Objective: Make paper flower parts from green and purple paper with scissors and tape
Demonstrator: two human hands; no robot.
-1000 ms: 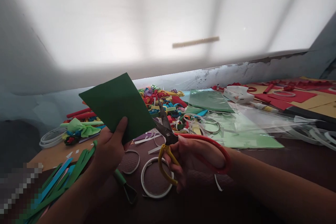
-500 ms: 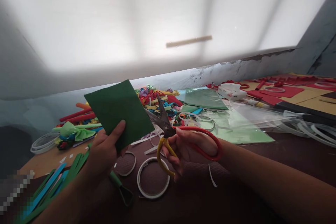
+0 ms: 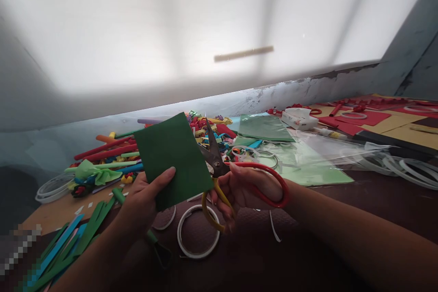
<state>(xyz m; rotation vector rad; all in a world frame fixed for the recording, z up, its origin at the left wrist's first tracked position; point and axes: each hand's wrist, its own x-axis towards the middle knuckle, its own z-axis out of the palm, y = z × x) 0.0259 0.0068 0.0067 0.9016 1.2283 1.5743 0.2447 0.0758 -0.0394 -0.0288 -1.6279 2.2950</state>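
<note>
A rectangular piece of dark green paper point(image 3: 171, 155) is raised above the table, pinched in my left hand point(image 3: 145, 196) with the thumb across its front. My right hand point(image 3: 239, 187) grips scissors point(image 3: 216, 164) with one red handle and one yellow handle. Their blades are spread and point up and away. The paper's right edge overlaps the lower blade, part of which is hidden behind the sheet. Below the scissors lies a white ring of narrow tape point(image 3: 183, 251) on the dark tabletop.
Colourful paper scraps point(image 3: 222, 134) are heaped behind my hands. Green and blue strips point(image 3: 68, 246) lie at lower left. Clear-wrapped green sheets point(image 3: 267, 127) rest at centre right, near a white tissue pack point(image 3: 299, 118). Red sheets point(image 3: 372, 121) and white strip coils point(image 3: 407, 166) are farther right.
My left hand has brought the green paper to the right and slightly down, turning it more upright, so its edge now meets the scissors. The scissors remain spread in my right hand.
</note>
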